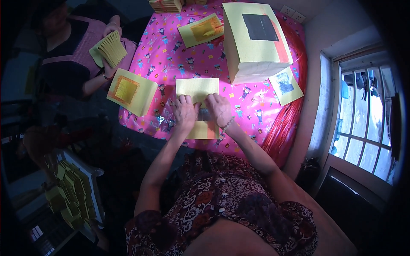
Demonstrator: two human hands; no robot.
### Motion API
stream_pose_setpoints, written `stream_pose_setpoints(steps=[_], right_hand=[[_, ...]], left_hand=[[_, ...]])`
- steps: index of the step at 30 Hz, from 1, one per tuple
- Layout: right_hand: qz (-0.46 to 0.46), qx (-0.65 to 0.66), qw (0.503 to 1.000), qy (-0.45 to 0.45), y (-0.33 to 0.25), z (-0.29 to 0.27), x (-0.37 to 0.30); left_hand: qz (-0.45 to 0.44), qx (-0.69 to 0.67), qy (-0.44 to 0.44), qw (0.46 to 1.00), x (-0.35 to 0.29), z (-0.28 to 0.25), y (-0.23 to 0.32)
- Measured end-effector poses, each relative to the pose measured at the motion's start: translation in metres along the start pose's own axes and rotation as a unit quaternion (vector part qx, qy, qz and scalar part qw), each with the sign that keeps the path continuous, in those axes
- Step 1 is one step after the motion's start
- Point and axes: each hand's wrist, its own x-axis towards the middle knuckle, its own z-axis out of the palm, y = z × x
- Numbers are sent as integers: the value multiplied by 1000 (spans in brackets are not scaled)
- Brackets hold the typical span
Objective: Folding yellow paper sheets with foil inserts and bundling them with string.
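Observation:
A yellow sheet of joss paper (197, 86) lies before me at the table's near edge. Its far part is turned up over itself, and a silver-grey square with an orange-red band shows on the near part. My left hand (184, 112) grips the raised flap at its left side, fingers curled over the paper. On the flap's right side my right hand (219, 112) does the same, with a bracelet at its wrist. Both thumbs come close together near the middle. My palms partly hide the grey square.
A tall stack of joss paper (258, 55) stands at the back right. Loose sheets with gold squares (131, 91) lie left and behind. Red plastic strands (284, 123) run down the right edge. At left, a co-worker's hand (112, 64) holds a fanned bundle. A tray of folded papers (77, 192) sits lower left.

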Motion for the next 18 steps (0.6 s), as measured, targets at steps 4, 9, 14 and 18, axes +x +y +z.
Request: stream_pose_setpoints(steps=[4, 9, 14, 18], right_hand=[[-40, 40, 998, -33, -4, 2, -6], [-32, 58, 997, -27, 2, 3, -5], [-28, 121, 992, -7, 7, 2, -4], [-17, 122, 992, -18, 7, -3, -5]], left_hand=[[-23, -40, -2, 999, -2, 2, 0], [-27, -78, 19, 996, -4, 0, -4], [-31, -176, 9, 984, -2, 0, -22], [-18, -240, 6, 971, 1, 5, -36]])
